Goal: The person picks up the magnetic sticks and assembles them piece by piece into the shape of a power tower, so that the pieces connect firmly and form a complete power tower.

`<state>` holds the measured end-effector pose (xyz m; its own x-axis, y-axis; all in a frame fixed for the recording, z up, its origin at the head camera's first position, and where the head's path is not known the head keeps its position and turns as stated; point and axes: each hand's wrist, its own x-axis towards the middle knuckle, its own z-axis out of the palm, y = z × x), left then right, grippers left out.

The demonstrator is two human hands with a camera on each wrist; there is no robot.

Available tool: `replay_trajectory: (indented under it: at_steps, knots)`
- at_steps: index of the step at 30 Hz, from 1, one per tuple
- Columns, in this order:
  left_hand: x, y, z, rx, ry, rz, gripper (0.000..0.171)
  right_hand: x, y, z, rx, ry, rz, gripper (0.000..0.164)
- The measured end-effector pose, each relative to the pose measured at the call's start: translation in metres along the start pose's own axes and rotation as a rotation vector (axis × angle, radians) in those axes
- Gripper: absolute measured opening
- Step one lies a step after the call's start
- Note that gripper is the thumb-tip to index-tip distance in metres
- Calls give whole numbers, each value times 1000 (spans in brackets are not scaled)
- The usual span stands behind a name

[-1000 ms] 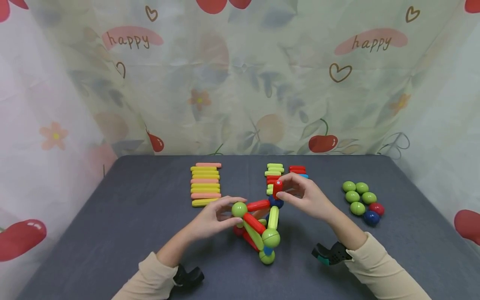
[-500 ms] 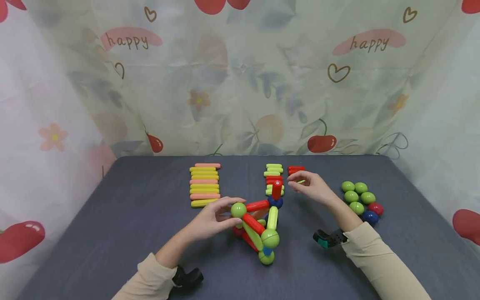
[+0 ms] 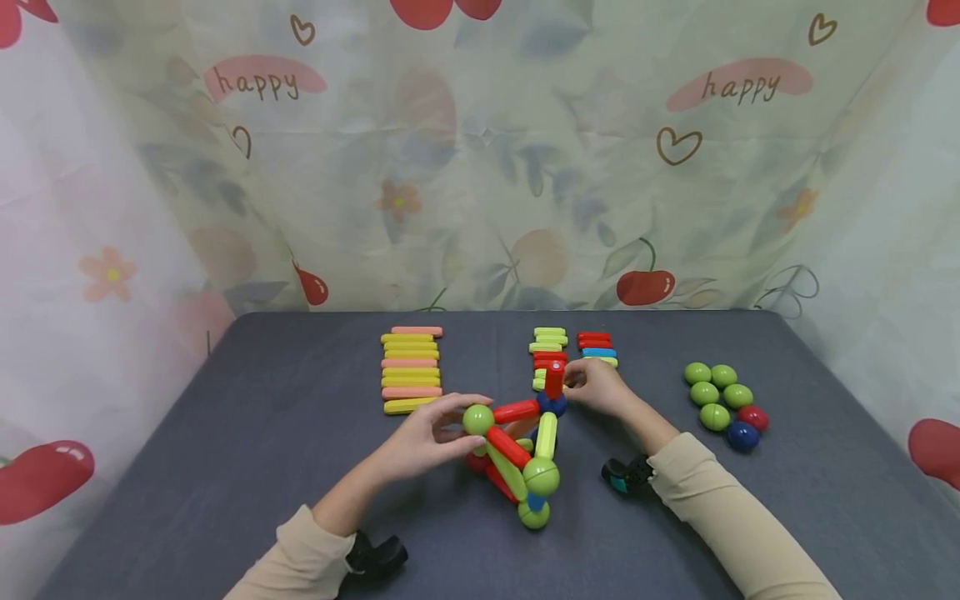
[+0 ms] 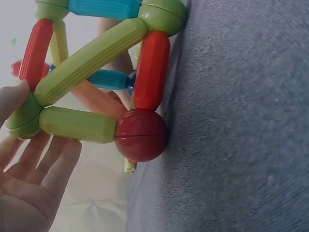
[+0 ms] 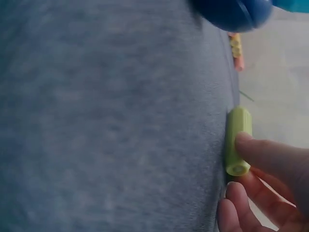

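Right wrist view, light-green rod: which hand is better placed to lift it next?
Likely the right hand: it pinches the light-green ridged rod, while the left hand holds the multicoloured ball-and-rod frame.

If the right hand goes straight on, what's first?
Past the light green stick it pinches, the right hand might meet the upright red stick first: they look close in the head view, but depth is unclear.

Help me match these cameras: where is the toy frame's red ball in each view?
Head: red ball just below the left hand, partly hidden, below the picture's middle.
Left wrist: red ball plain to see, slightly left of and below the middle.
Right wrist: not in it.
Shared landmark: the grey table, visible in all three.
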<state>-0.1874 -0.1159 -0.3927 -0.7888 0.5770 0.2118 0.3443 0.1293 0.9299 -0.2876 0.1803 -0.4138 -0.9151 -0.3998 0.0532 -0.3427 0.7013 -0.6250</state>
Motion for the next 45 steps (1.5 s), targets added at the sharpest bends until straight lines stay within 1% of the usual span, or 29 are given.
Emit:
replay_trajectory:
  at_steps: [2,6,9,12,14,17,20,23,26,28,31,37,40,45]
  knots:
    - [0,0,2,11,32,3,51,-1,-1,0,-16,1,3,7]
    - [0,2,5,37,113,-6,47,-5,-1,-2,-24,-6,23,12]
    - [1,4,5,43,136,-15,42,-10,-1,-6,-54,-31,11,18]
    - [3,5,4,44,115,-17,41,-15,-2,-12,-58,-56,1,23]
    - [5,4,3,53,92,-26,41,-18,-3,-18,-19,-58,-3,25]
    - [10,1,1,68,43,-36,43,-21,-8,-31,89,-53,-8,28]
    - [17,-1,1,56,-13,-36,46,-24,-20,-43,233,-61,-29,34]
    - [23,-2,4,-7,-60,-43,47,-25,-36,-49,364,-97,-75,36]
    - [29,-2,7,-66,-92,-57,45,-24,-53,-49,458,-165,-146,33]
    - [31,-3,9,-82,-102,-60,43,-23,-62,-47,484,-220,-202,30]
    - [34,-4,10,-75,-107,-57,43,-20,-71,-43,499,-293,-285,29]
    - [33,-5,12,-79,-103,-80,47,-14,-78,-36,545,-399,-442,25]
    - [32,-3,12,-83,-100,-88,47,-13,-78,-33,546,-425,-469,23]
    - [32,-2,12,-86,-92,-88,47,-14,-78,-33,510,-417,-433,27]
